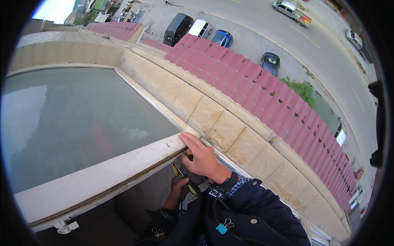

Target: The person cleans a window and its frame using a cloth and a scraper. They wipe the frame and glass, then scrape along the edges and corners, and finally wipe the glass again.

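Observation:
A white-framed window sash [127,164] with a greyish pane [88,119] swings outward on the left. My right hand [202,159] grips the near right corner of its frame, fingers on the top face and thumb bent below. Beside that thumb shows a rounded brown-and-black piece [189,154], partly covered. Lower down, inside the opening, my left hand [178,189] is closed around a dark tool with yellow parts [193,188]; its kind is hard to make out in shadow. A slim yellow-and-black piece [175,169] shows just above my left fingers.
A white window handle [67,227] hangs under the sash. Beige wall tiles [223,127] run outside, above a red corrugated roof [262,94]. Far below are a road [328,41] and parked cars. A blue binder clip [223,226] is on my dark jacket.

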Tool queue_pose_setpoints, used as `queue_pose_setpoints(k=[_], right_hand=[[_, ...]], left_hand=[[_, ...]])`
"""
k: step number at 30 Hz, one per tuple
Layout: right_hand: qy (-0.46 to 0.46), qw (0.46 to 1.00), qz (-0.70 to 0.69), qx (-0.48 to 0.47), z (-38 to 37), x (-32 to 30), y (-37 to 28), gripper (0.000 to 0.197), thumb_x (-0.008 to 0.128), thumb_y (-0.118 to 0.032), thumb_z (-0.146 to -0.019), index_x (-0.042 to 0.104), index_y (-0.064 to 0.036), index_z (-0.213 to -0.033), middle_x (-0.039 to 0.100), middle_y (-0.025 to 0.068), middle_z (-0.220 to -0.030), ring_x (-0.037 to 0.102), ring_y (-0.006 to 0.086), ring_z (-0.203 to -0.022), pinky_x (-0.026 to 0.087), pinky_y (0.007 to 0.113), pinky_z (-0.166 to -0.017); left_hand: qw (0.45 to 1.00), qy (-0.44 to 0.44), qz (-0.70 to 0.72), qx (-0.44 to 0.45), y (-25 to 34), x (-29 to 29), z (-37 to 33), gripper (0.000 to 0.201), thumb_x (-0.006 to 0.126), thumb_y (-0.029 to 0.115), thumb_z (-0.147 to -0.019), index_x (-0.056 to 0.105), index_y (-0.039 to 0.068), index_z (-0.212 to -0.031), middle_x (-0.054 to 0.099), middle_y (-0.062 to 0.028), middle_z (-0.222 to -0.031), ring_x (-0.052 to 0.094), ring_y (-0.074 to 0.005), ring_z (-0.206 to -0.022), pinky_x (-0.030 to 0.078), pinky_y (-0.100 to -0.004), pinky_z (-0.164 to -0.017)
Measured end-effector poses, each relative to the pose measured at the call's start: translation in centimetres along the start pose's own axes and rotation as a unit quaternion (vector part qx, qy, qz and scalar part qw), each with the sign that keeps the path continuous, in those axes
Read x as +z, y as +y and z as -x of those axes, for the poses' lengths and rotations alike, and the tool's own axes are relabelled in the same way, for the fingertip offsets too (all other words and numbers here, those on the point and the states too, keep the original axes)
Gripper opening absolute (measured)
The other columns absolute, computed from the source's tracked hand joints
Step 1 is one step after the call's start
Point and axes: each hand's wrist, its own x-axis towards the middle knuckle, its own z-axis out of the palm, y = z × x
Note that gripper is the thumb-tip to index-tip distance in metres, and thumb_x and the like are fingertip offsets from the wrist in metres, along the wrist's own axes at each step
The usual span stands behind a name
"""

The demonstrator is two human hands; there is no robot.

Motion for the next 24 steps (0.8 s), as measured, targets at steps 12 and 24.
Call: queue_pose_setpoints(k=[12, 24], right_hand=[[-0.261, 0.961, 0.007, 0.086, 4.8, -1.4, -1.6, 0.047, 0.072, -0.045, -0.085, 0.061, -0.0042, -0.107, 0.066, 0.0168, -0.09, 0.068, 0.0389, -0.085, 0.055, 0.047, -0.072], [-0.383, 0.921, 0.051, 0.057, 5.9, -1.3, -3.5, 0.053, 0.074, -0.049, -0.084, 0.063, -0.0027, -0.109, 0.067, 0.0204, -0.096, 0.069, 0.0403, -0.092, 0.054, 0.049, -0.076]], left_hand=[[0.993, -0.044, 0.094, 0.053, -0.9, -2.1, 0.5, 0.022, 0.065, 0.014, -0.088, 0.065, 0.001, -0.105, 0.065, -0.0056, -0.076, 0.057, -0.0121, -0.049, 0.044, -0.0247, -0.041], [0.988, -0.07, 0.079, 0.109, -1.2, -1.1, 2.4, 0.014, 0.067, 0.01, -0.087, 0.065, 0.002, -0.099, 0.064, -0.0045, -0.072, 0.057, -0.0143, -0.048, 0.042, -0.0251, -0.04]])
